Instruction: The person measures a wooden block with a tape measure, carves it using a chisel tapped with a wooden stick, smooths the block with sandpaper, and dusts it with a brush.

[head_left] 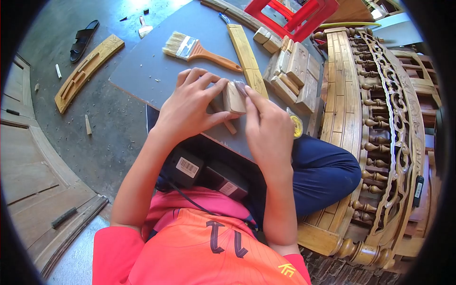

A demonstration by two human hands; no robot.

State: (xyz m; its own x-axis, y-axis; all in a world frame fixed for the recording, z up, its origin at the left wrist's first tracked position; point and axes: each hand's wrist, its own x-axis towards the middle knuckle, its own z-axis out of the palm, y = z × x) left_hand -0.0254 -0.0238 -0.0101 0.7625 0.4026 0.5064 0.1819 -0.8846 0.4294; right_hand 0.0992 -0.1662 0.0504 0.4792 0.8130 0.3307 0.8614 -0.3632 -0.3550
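A small wooden block (234, 99) stands over the grey board in front of me. My left hand (194, 97) grips it from the left, thumb low on its near side and fingers at the far edge. My right hand (269, 124) pinches a small, thin, dark greyish piece (241, 87) against the block's upper right edge; its exact kind is hard to make out. Below the block, a thin wooden strip (230, 126) shows partly. A wide paintbrush (209, 53) with an orange handle lies beyond my hands, beside a long yellowish wooden piece (248, 57).
The grey board (142, 71) carries several stacked wood blocks (297, 66) on the right. A yellow round item (296, 125) sits by my right wrist. Carved wooden furniture (365, 128) stands close on the right, a red plastic stool (294, 16) behind. A sandal (84, 41) lies on the floor.
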